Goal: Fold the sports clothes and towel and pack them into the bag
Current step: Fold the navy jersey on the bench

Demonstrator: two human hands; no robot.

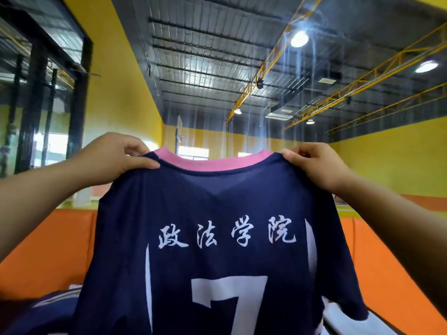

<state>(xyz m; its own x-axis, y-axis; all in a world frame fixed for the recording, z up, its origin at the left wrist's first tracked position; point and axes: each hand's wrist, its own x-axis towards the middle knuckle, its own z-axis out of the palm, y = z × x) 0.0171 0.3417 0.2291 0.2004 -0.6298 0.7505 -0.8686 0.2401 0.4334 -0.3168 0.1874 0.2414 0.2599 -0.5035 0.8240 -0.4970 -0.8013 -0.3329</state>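
Single head cam, wide-angle, pitched forward and upward toward ceiling (217, 56). Jersey (217, 213) sits close in front, filling the lower frame.

Jersey (217, 194) is thin, matt, slightly sheer cloth.

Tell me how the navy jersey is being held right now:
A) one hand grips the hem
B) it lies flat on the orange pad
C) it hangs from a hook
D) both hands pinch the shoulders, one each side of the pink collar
D: the left hand and right hand each pinch a shoulder of the navy jersey, either side of its pink collar, holding it up.
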